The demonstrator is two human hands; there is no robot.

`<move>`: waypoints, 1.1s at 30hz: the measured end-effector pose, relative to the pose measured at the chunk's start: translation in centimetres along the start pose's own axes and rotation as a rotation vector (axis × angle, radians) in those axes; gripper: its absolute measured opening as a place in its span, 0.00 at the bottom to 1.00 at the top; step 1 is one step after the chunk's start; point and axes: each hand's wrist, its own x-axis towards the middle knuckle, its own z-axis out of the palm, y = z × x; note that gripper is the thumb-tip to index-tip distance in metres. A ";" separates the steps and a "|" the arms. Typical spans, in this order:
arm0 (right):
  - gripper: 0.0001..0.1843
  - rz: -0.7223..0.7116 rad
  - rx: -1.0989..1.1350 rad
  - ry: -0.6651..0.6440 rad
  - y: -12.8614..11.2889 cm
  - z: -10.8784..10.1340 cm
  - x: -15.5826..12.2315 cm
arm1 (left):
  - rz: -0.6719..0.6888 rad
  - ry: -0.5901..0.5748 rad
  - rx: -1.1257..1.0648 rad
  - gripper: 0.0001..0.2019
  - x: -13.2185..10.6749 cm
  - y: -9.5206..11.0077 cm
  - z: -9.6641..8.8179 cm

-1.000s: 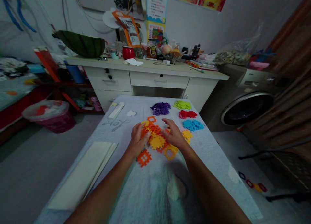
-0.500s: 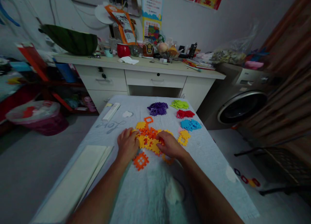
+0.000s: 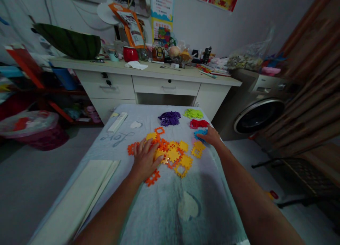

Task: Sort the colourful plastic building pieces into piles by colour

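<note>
Yellow interlocking plastic pieces (image 3: 173, 155) and orange interlocking plastic pieces (image 3: 164, 144) lie mixed in the middle of the cloth-covered table. My left hand (image 3: 145, 159) rests over their left part, palm down with fingers spread, hiding some of them. An orange piece (image 3: 152, 178) lies just below that hand. At the right, my right hand (image 3: 212, 135) reaches over the pile of blue pieces (image 3: 200, 134), touching it and covering its right part. Its fingers look stretched out, though their tips are partly hidden. A few yellow pieces (image 3: 197, 150) sit just below the blue pile.
Purple (image 3: 169, 118), lime-green (image 3: 193, 113) and red piles (image 3: 198, 123) lie toward the far edge. A white strip-shaped box (image 3: 118, 122) and a folded pale board (image 3: 77, 199) are on the left. Beyond stand a cluttered desk (image 3: 148, 72) and a washing machine (image 3: 255, 106).
My right hand has left the yellow and orange pieces and moved right and away from me to the blue pile. My left hand has spread its fingers over the mixed pieces. The view shifted slightly.
</note>
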 end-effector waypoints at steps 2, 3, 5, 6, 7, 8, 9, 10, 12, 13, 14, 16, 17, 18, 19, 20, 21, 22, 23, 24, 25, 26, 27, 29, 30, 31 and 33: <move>0.42 0.043 -0.027 -0.061 0.1 0.6 0.1 | 0.098 -0.058 -0.061 0.25 -0.1 0.6 0.0; 0.42 0.048 -0.036 -0.082 0.0 0.8 0.0 | 0.144 -0.086 -0.089 0.25 -0.1 0.8 -0.1; 0.41 0.020 -0.043 -0.101 -0.4 0.7 -0.4 | 0.215 -0.129 -0.133 0.24 -0.2 1.3 -0.2; 0.40 0.002 -0.040 -0.103 -0.6 0.6 -0.7 | 0.240 -0.146 -0.147 0.23 -0.3 1.5 -0.3; 0.39 -0.019 -0.036 -0.102 -0.8 0.4 -0.9 | 0.259 -0.162 -0.157 0.22 -0.3 1.6 -0.4; 0.38 -0.041 -0.033 -0.100 -1.0 0.3 -1.1 | 0.274 -0.176 -0.163 0.20 -0.3 1.7 -0.6; 0.37 -0.060 -0.031 -0.097 -1.2 0.2 -1.2 | 0.287 -0.187 -0.166 0.17 -0.3 1.7 -0.7; 0.35 -0.065 -0.033 -0.094 -1.3 0.1 -1.3 | 0.296 -0.191 -0.167 0.14 -0.3 1.7 -0.9; 0.33 -0.034 -0.038 -0.095 -1.5 0.3 -1.3 | 0.303 -0.185 -0.161 0.11 -0.2 1.5 -1.2; 0.32 -0.007 -0.036 -0.099 -1.5 0.5 -1.2 | 0.297 -0.174 -0.152 0.12 -0.2 1.3 -1.3; 0.32 0.015 -0.032 -0.103 -1.5 0.7 -1.1 | 0.282 -0.161 -0.140 0.13 -0.1 1.2 -1.4; 0.31 0.024 -0.011 -0.102 -1.4 1.1 -1.1 | 0.227 -0.128 -0.108 0.13 0.0 0.8 -1.4; 0.30 0.005 0.002 -0.093 -1.3 1.3 -1.1 | 0.190 -0.107 -0.093 0.12 0.1 0.6 -1.4; 0.30 -0.026 0.014 -0.076 -1.3 1.4 -1.2 | 0.153 -0.084 -0.082 0.11 0.1 0.4 -1.4; 0.29 -0.065 0.021 -0.053 -1.3 1.5 -1.3 | 0.119 -0.062 -0.075 0.10 0.1 0.2 -1.3; 0.29 -0.105 0.023 -0.031 -1.2 1.5 -1.6 | 0.092 -0.041 -0.073 0.10 0.2 0.1 -1.3; 0.27 -0.142 0.017 -0.010 -1.2 1.5 -1.8 | 0.071 -0.024 -0.075 0.11 0.3 -0.1 -1.3; 0.25 -0.171 0.008 0.011 -1.2 1.6 -2.1 | 0.057 -0.011 -0.082 0.11 0.3 -0.2 -1.2; 0.23 -0.191 -0.002 0.031 -1.2 1.7 -2.4 | 0.046 0.002 -0.092 0.11 0.4 -0.4 -1.2; 0.20 -0.200 -0.008 0.051 -1.3 1.7 -2.7 | 0.031 0.018 -0.101 0.11 0.4 -0.6 -1.1; 0.18 -0.202 -0.008 0.069 -1.3 1.8 -3.0 | 0.011 0.037 -0.106 0.11 0.5 -0.8 -1.1; 0.17 -0.201 -0.001 0.086 -1.3 1.9 -3.2 | -0.018 0.057 -0.105 0.12 0.6 -1.0 -1.0; 0.16 -0.200 0.014 0.104 -1.5 2.0 -3.4 | -0.056 0.076 -0.096 0.12 0.6 -1.2 -0.9; 0.15 -0.206 0.070 0.127 -1.9 1.9 -3.7 | -0.146 0.095 -0.059 0.13 0.7 -1.6 -0.8; 0.15 -0.220 0.114 0.138 -2.4 1.8 -3.8 | -0.186 0.093 -0.041 0.14 0.7 -1.8 -0.7; 0.15 -0.244 0.168 0.147 -3.0 1.5 -3.9 | -0.213 0.082 -0.030 0.15 0.7 -1.9 -0.6; 0.14 -0.320 0.290 0.162 -4.7 0.9 -4.3 | -0.226 0.050 -0.033 0.17 0.8 -2.1 -0.4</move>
